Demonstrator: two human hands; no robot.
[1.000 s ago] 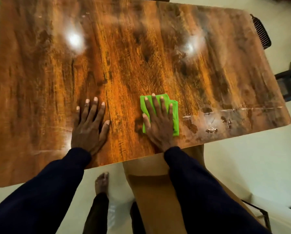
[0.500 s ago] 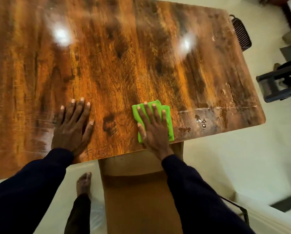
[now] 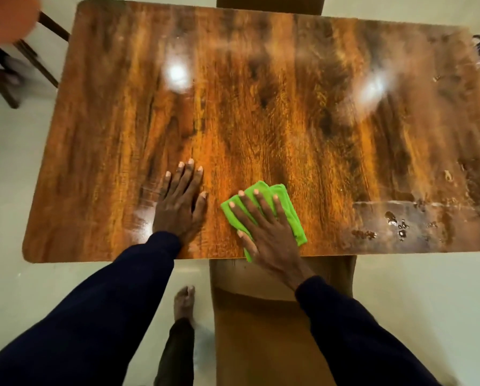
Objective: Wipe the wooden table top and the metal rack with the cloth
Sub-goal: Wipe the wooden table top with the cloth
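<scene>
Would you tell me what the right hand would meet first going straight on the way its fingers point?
Apparently nothing: ahead of the right hand and cloth lies only bare table top to the far edge.

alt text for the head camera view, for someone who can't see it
A person's right hand presses a green cloth flat on a wooden table near its front edge. The left hand rests flat on the wood beside it, and wet spots lie to the right.

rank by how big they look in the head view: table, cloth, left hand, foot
1. table
2. cloth and left hand: about alike. The cloth is partly hidden under the right hand, so I won't rank them.
3. foot, though it lies farther from the camera
</scene>
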